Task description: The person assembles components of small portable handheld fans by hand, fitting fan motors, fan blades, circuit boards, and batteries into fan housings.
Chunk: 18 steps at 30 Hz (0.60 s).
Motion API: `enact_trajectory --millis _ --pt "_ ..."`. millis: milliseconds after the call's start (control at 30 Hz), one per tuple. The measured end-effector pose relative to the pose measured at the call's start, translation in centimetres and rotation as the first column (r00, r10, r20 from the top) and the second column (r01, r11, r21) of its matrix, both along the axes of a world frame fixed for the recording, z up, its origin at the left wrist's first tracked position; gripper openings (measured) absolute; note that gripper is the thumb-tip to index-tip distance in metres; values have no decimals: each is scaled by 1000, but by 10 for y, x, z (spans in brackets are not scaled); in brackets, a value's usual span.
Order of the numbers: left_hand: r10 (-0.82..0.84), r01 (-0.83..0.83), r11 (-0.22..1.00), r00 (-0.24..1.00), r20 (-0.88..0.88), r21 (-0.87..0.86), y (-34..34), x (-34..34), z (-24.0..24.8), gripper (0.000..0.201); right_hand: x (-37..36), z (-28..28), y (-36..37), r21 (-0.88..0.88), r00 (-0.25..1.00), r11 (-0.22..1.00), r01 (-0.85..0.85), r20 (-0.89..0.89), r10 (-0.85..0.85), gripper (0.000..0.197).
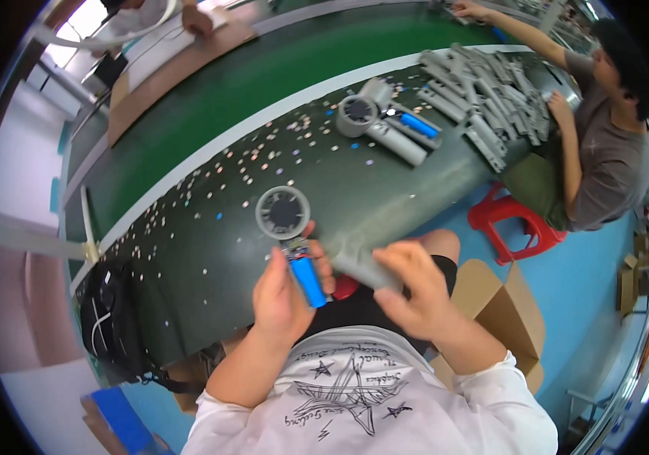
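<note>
My left hand [283, 292] grips a grey handheld fan body [283, 213] with a round grille head. Its open handle shows a blue cylindrical battery [308, 280] and a small circuit board. A grey handle cover [366, 271] is pinched in my right hand [414, 292], just right of the battery. Both hands hover over the near edge of the dark workbench [211, 258].
Another grey fan with a blue battery [385, 121] lies further along the bench beside a pile of grey handle covers [480, 95]. A seated person [605, 129] works at the right, on a red stool [510, 220]. A cardboard box [503, 303] and a black bag [112, 318] stand nearby. Small bits litter the bench.
</note>
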<state>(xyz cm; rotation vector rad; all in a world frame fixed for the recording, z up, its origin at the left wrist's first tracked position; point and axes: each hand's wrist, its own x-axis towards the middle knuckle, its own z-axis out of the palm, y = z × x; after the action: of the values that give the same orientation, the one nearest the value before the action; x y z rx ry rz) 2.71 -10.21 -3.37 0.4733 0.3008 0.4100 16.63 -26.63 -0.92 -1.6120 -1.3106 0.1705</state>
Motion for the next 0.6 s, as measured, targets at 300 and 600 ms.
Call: enact_trajectory --millis 300,600 --pt "60 -55 993 997 -48 108 -14 -10 1 53 -37 -2 19 -69 995 992 102 26 -101 43" --pt "-59 60 998 991 118 -13 -18 -16 -5 67 -31 -12 34 317 592 932 -173 -723 356 57"
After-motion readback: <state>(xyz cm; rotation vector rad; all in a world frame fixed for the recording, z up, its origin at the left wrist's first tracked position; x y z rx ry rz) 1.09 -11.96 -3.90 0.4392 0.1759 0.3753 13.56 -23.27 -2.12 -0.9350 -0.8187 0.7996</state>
